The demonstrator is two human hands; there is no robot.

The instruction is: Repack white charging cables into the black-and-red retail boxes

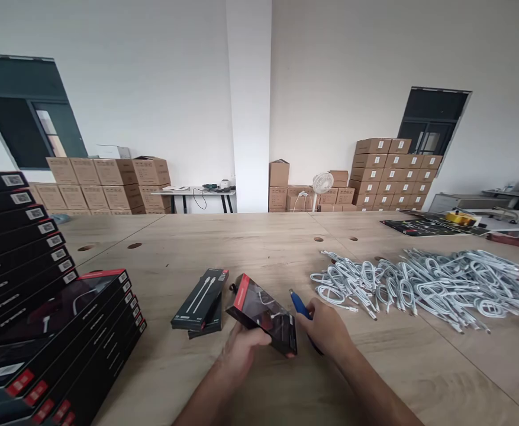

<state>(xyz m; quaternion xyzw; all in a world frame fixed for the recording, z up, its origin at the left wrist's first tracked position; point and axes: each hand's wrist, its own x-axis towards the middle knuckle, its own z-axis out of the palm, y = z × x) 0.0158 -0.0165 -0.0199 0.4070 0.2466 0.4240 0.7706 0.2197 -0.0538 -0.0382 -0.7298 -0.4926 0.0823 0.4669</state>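
My left hand (245, 349) grips a black box (266, 313) with a red end and a clear window; a pale cable shows inside. The box is tilted above the table. Close by on the right, my right hand (324, 325) is closed around a slim blue tool (300, 305) with a small metallic-looking tip; its exact kind is unclear. The tool is apart from the box. Left of my hands, a flat black package (201, 299) printed with two white cables lies on another black package (206, 328).
Tall stacks of black boxes (108, 319) stand at the left. Many coiled white cables (419, 284) are heaped on the right of the wooden table (241, 236). Behind them lie black printed sheets (423, 225) and a yellow item (460, 218). Cartons (392, 174) and a fan (322, 183) stand beyond.
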